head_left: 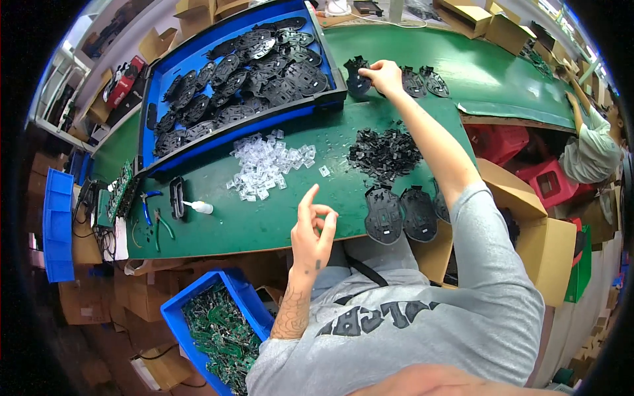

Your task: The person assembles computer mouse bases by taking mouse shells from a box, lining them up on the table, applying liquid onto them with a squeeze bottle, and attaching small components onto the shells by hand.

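Note:
At the far side of the green table, my right hand (386,76) pinches a black computer-mouse base (357,84) by its edge. Two more mouse bases (424,82) lie just right of it. My left hand (314,234) hovers over the table's near edge, index finger extended and the others loosely bent, holding nothing. Beyond that hand is a pile of small clear plastic pieces (267,162), with one stray piece (324,171) apart from it. A heap of small black parts (384,153) sits right of these. Several mouse bases (384,214) line the near edge, one partly behind my right arm.
A blue tray (244,129) full of black mouse bases occupies the far left. Pliers (164,228) and a small white bottle (201,207) lie at the left. Below the table stands a blue bin (173,310) of green circuit boards. Another person (591,142) works at the far right.

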`<state>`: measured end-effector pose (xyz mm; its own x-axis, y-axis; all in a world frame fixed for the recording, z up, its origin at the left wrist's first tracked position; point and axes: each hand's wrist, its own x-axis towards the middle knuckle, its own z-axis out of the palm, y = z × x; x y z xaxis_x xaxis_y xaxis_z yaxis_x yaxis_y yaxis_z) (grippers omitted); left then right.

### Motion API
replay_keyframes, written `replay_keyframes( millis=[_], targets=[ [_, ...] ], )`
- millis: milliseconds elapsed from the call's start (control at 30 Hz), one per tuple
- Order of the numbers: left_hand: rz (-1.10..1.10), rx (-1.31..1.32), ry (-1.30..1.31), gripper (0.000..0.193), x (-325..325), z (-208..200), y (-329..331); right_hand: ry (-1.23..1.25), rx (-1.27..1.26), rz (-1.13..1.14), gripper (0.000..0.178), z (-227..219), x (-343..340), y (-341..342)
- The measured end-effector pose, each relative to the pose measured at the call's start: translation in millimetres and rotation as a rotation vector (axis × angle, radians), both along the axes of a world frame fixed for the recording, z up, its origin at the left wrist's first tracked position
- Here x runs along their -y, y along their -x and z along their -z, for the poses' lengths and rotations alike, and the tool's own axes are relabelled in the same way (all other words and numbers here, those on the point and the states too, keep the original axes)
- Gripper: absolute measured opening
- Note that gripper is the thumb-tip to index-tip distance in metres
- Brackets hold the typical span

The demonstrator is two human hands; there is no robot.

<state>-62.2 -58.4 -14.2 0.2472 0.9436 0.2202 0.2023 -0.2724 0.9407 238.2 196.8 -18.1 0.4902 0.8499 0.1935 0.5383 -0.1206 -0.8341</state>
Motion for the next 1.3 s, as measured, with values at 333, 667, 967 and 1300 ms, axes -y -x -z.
replay_keyframes(
  millis=[333,667,967,1300],
  targets=[
    [-0.013,0.008,0.074,0.048,15.6,1.4,10.1,0.138,0.687,0.056,0.037,14.4,8.4,2.6],
    [0.149,-0.272,-0.154,0.024,-1.1,-9.6,-30.2,0.020,0.490,0.019,0.030,4.9,20.4,-3.0],
    [0.118,-0.529,-0.429,0.039,-20.1,6.8,-63.9,-0.007,0.418,-0.887,0.020,-37.9,108.1,11.6],
    [0.087,-0.364,-0.296,0.032,-24.3,0.4,-51.9,-0.119,0.749,-0.944,0.011,-24.1,122.3,62.1]
  ],
)
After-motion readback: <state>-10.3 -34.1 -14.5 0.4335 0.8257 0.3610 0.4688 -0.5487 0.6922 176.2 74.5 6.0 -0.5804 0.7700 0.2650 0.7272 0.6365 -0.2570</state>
